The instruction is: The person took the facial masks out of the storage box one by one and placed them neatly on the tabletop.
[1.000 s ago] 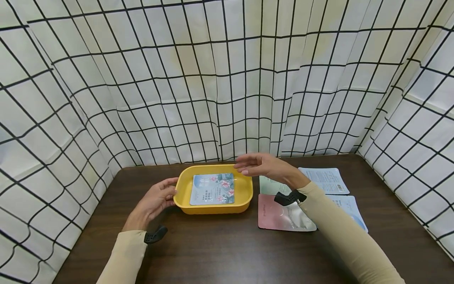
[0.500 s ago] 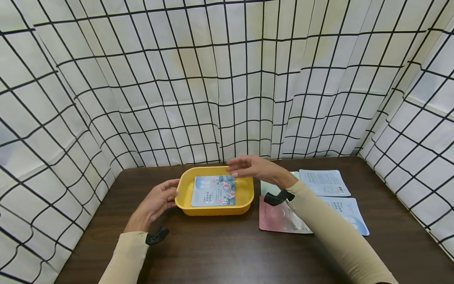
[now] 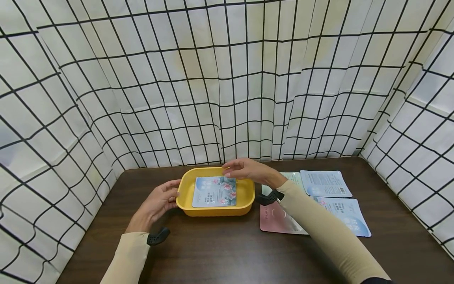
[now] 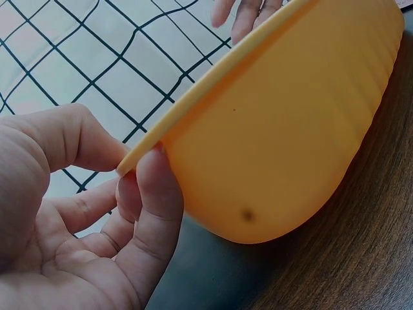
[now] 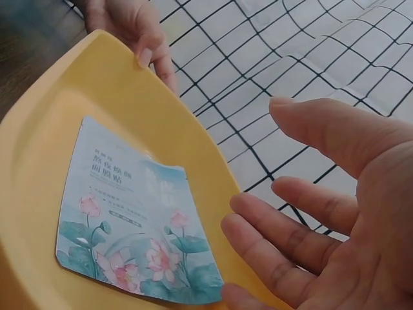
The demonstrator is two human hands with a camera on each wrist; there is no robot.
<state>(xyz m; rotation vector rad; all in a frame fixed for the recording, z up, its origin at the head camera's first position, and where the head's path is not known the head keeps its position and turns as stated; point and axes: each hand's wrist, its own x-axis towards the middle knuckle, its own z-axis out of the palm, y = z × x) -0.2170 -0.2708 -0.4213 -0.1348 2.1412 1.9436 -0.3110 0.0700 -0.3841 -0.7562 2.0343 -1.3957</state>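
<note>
A yellow plastic basin (image 3: 213, 212) stands on the table. Inside it lies a light blue face mask packet (image 3: 214, 193) printed with pink lotus flowers. My left hand (image 3: 156, 207) pinches the basin's left rim between thumb and fingers, as the left wrist view shows up close. Over the basin's far right part hovers my right hand (image 3: 252, 172), its fingers spread loosely and holding nothing. In the right wrist view its lowest fingertip (image 5: 240, 298) appears beside the packet's corner; whether they touch I cannot tell.
To the right of the basin lie a pink packet (image 3: 273, 221), a pale green packet (image 3: 292, 178) and two light blue packets (image 3: 324, 184), partly under my right forearm. Black-gridded white cloth (image 3: 241, 86) hangs behind the dark wooden table (image 3: 220, 252).
My right hand has moved left, from the basin's right rim to above the packet's upper right corner. My left hand keeps its place on the rim.
</note>
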